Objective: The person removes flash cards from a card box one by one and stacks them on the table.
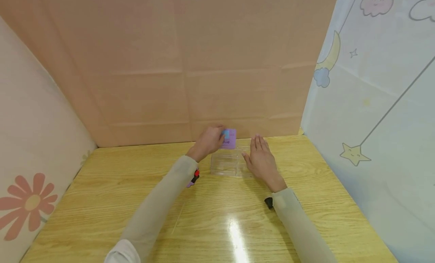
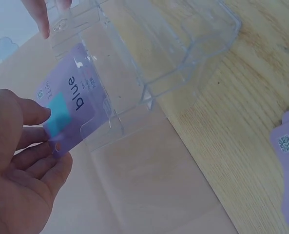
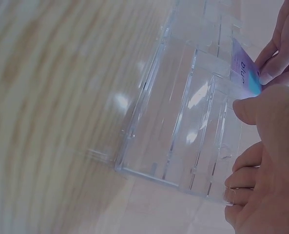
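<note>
My left hand (image 1: pixel 208 141) pinches a purple card (image 1: pixel 232 138) by its edge, thumb on the front and fingers behind. The word "blue" and a light blue square are printed on that card in the left wrist view. Its lower edge sits in the back slot of a clear plastic stepped rack (image 1: pixel 224 166). My right hand (image 1: pixel 262 160) lies at the right side of the rack with its fingers straight, touching it. In the right wrist view the rack's tiers (image 3: pixel 181 117) show no other cards.
More purple cards (image 2: pixel 288 161) lie on the wooden table, mostly hidden by my left forearm in the head view. A brown paper-like sheet (image 1: pixel 183 85) stands behind the rack. Printed walls (image 1: pixel 380 104) close off both sides.
</note>
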The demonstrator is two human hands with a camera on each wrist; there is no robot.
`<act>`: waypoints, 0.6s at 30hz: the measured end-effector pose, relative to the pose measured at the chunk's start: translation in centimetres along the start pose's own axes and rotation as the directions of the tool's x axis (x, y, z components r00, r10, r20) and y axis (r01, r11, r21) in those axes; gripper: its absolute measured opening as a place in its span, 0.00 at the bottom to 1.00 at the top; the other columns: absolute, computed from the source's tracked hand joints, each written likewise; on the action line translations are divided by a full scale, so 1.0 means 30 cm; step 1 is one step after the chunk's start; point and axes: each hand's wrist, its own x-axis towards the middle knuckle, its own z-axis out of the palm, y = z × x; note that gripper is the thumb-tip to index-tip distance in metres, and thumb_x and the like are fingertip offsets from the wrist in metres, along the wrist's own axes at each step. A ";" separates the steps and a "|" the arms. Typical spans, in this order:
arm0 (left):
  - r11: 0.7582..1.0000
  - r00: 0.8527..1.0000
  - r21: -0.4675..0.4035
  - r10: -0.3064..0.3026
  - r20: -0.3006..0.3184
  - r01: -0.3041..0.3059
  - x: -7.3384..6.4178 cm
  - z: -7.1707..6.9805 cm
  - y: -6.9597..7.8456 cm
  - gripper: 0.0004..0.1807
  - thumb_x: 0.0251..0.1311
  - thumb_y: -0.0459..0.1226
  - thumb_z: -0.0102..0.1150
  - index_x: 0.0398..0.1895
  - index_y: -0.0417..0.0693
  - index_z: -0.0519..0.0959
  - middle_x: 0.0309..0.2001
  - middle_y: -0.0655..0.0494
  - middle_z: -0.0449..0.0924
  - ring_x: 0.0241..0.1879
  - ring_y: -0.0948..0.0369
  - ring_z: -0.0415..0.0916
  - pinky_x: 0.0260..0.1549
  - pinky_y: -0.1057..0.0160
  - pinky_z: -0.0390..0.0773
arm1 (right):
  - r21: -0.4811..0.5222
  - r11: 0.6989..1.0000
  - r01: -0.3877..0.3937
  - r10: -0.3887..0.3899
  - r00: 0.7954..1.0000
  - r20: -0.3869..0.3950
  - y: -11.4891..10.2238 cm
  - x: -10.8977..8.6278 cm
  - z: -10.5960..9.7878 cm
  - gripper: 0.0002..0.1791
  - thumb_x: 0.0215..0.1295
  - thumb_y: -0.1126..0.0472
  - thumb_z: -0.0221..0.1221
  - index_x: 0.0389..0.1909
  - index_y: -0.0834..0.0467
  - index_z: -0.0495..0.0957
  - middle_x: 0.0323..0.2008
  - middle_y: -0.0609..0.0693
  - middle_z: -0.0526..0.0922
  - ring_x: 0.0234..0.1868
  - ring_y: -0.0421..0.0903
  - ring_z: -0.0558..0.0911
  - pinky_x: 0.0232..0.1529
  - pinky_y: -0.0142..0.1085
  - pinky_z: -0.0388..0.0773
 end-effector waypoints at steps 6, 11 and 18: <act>1.000 0.999 0.012 0.029 -0.033 -0.028 -0.013 0.003 -0.012 0.24 0.78 0.37 0.53 0.72 0.34 0.73 0.71 0.39 0.77 0.60 0.49 0.85 0.57 0.54 0.87 | 0.006 1.000 -0.010 0.010 1.000 0.007 -0.006 0.011 0.006 0.42 0.82 0.46 0.50 0.77 0.77 0.55 0.79 0.76 0.54 0.83 0.69 0.55 0.83 0.60 0.54; 0.997 0.995 0.027 0.070 -0.076 -0.068 -0.023 0.001 -0.025 0.22 0.77 0.34 0.54 0.69 0.33 0.75 0.68 0.39 0.79 0.62 0.47 0.83 0.59 0.53 0.86 | -0.009 1.000 -0.019 0.019 1.000 0.011 -0.014 0.023 0.015 0.41 0.83 0.47 0.50 0.77 0.78 0.56 0.78 0.76 0.55 0.82 0.69 0.55 0.83 0.60 0.54; 0.996 0.994 0.045 0.078 -0.077 -0.075 -0.038 -0.025 -0.033 0.16 0.78 0.31 0.51 0.63 0.36 0.80 0.62 0.43 0.84 0.57 0.51 0.86 0.53 0.57 0.88 | -0.012 0.999 -0.051 0.051 0.998 0.028 -0.036 0.040 0.023 0.41 0.83 0.45 0.49 0.77 0.77 0.56 0.80 0.75 0.53 0.83 0.68 0.54 0.84 0.59 0.52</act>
